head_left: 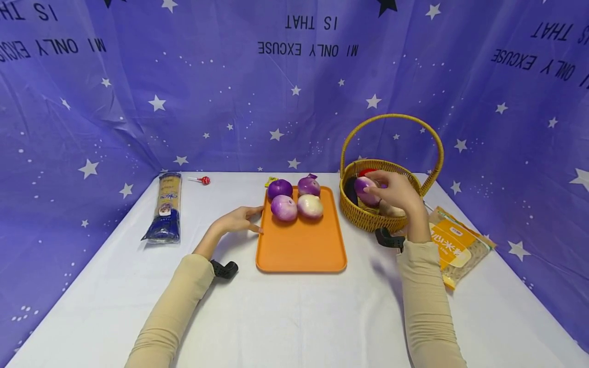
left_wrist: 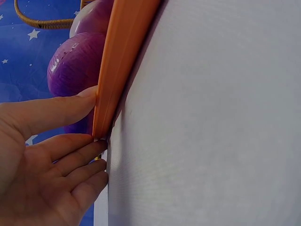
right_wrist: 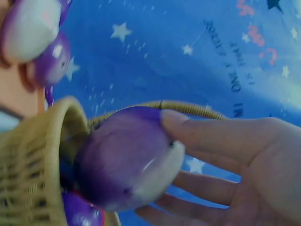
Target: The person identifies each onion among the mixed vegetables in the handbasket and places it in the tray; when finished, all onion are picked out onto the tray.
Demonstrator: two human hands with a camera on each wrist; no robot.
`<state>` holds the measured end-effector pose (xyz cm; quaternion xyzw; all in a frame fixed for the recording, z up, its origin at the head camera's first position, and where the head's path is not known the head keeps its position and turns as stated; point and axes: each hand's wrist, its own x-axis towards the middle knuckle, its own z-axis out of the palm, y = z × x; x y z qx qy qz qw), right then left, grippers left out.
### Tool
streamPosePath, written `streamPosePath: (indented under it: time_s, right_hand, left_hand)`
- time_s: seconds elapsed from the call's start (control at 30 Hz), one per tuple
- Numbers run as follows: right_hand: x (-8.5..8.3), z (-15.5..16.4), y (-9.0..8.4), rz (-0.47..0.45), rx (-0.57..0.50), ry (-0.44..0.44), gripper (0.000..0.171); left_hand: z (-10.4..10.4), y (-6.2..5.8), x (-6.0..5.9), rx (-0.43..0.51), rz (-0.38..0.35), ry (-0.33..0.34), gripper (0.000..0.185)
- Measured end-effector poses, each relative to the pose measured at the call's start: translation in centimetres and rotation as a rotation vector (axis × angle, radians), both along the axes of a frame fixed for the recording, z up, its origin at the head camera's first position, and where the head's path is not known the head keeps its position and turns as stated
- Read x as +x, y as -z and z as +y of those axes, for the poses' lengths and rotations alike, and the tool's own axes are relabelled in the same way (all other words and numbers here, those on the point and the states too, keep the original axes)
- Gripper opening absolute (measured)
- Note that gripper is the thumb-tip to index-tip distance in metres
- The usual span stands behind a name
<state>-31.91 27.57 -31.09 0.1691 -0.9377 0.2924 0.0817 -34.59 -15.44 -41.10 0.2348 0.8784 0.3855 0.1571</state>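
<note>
My right hand holds a purple-and-white turnip between thumb and fingers, over the opening of the wicker basket. The right wrist view has this turnip beside the basket's rim, with another purple round thing lower down inside. On the left, my left hand touches the side of the orange tray. Its thumb is at the rim and its fingers stretch out along the edge in the left wrist view. Several turnips, purple to nearly white, sit grouped on the tray's far half.
A blue-ended pack lies at the far left, with a red lollipop near it. Right of the basket is an orange and clear food bag. The basket's tall handle arches over it. A dark thing and something red show inside.
</note>
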Motion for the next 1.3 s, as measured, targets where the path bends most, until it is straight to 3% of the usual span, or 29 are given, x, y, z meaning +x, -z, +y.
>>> streamPosePath:
  time_s: [0.13,0.3,0.57,0.9,1.03,1.3]
  right_hand:
    - [0.0,-1.5,-0.3,0.039,-0.141,-0.063,0.044]
    - [-0.1,-4.3,0.0,0.011,-0.253,-0.176,0.045]
    - [-0.1,-9.1,1.6,-0.035,-0.136,-0.337,0.044]
    - [0.9,-14.7,4.9,-0.114,0.017,-0.642,0.036]
    - [1.1,-15.4,5.6,-0.152,0.047,-0.643,0.037]
    - [0.6,-14.4,5.1,-0.125,0.006,-0.529,0.039]
  left_hand:
    - [0.0,0.0,-0.1,-0.004,-0.002,-0.001,0.081]
    - [0.0,0.0,-0.1,0.002,-0.010,-0.005,0.081]
    - [-0.1,-0.1,0.0,-0.005,-0.010,-0.003,0.082]
    - [-0.1,0.2,0.0,0.000,-0.001,0.003,0.081]
    - [0.0,0.1,0.0,-0.006,0.000,0.004,0.081]
    - [0.0,0.0,0.0,-0.003,0.002,0.004,0.081]
